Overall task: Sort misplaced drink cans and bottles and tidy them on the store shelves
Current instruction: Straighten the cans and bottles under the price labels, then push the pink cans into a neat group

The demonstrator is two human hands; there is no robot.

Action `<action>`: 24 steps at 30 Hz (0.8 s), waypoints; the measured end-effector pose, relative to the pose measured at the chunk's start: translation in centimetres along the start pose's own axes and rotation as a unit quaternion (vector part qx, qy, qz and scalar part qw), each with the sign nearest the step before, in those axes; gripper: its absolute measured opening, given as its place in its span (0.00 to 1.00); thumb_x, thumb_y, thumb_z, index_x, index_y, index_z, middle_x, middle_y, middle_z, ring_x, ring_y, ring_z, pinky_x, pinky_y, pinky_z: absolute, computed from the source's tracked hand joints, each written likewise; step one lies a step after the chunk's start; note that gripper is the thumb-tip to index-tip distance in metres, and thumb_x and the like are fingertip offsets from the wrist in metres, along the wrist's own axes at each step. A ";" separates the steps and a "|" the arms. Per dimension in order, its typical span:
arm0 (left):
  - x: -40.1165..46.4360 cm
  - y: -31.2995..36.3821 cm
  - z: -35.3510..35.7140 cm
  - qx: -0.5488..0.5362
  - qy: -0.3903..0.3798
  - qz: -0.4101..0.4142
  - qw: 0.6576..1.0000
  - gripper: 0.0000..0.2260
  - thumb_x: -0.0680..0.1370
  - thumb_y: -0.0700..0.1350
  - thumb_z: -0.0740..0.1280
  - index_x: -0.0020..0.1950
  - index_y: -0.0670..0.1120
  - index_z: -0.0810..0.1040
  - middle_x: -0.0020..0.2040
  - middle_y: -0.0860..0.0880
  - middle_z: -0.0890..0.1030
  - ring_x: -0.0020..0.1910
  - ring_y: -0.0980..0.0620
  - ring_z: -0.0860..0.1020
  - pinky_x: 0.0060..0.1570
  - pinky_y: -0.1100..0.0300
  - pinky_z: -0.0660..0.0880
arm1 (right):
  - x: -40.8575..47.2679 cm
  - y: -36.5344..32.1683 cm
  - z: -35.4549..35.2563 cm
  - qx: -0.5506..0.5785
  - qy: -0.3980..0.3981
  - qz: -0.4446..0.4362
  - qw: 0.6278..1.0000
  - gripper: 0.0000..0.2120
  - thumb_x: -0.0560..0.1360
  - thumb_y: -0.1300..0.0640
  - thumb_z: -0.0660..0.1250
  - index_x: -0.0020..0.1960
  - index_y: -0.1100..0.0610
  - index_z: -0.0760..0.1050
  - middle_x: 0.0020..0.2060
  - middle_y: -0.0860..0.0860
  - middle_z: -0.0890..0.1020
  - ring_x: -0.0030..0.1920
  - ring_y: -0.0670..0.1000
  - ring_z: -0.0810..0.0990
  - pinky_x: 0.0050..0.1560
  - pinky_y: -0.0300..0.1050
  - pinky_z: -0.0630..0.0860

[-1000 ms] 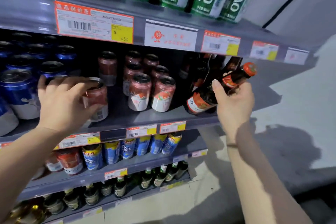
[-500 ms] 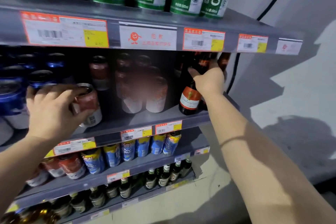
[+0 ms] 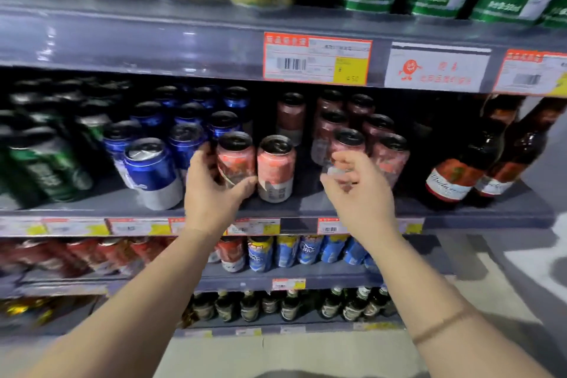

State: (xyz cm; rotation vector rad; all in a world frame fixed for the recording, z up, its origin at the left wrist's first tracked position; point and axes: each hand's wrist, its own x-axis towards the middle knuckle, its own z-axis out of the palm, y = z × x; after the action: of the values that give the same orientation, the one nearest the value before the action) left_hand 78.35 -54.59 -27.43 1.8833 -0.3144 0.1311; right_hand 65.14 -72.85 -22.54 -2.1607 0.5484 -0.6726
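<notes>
Pink cans are the matter in hand: the left hand (image 3: 214, 190) has its fingers and thumb curled round one pink can (image 3: 235, 159) standing on the middle shelf (image 3: 306, 209), touching a second pink can (image 3: 275, 167) just to its right. Left of the held can stands a group of blue cans (image 3: 150, 169), the nearest of them leaning and just beside the hand; right of it, past a gap, stands the main cluster of pink cans (image 3: 368, 144), and farther right two brown bottles (image 3: 478, 163) sit at the shelf's end. The right hand (image 3: 356, 190) hangs in front of that pink cluster with fingers loosely curled and seems to hold nothing, though motion blur makes its contact with the front can hard to judge. By my reading, the step is gathering the pink cans away from the blue ones and squaring them into rows. The next move likely calls for sliding the held can and its neighbour rightward to close the gap with the cluster, keeping both upright and labels forward, while the right hand steadies the cluster's front can. Care is needed near the leaning blue can, which a nudge could topple.
</notes>
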 end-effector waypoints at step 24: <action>4.2 -0.1 5.7 -0.036 -0.221 -0.079 0.972 0.27 0.77 0.29 0.62 0.75 0.41 0.62 0.64 0.44 0.75 0.62 0.49 0.75 0.53 0.70 0.70 | -0.2 4.3 2.6 0.058 0.156 0.094 0.982 0.08 0.75 0.57 0.70 0.49 0.48 0.73 0.46 0.44 0.79 0.48 0.45 0.78 0.47 0.32 0.71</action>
State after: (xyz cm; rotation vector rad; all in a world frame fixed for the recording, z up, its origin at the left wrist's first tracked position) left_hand 82.01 -60.57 -28.40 1.8440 -0.4617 -0.4078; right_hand 65.88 -73.82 -27.37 -1.8774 0.8459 -0.9209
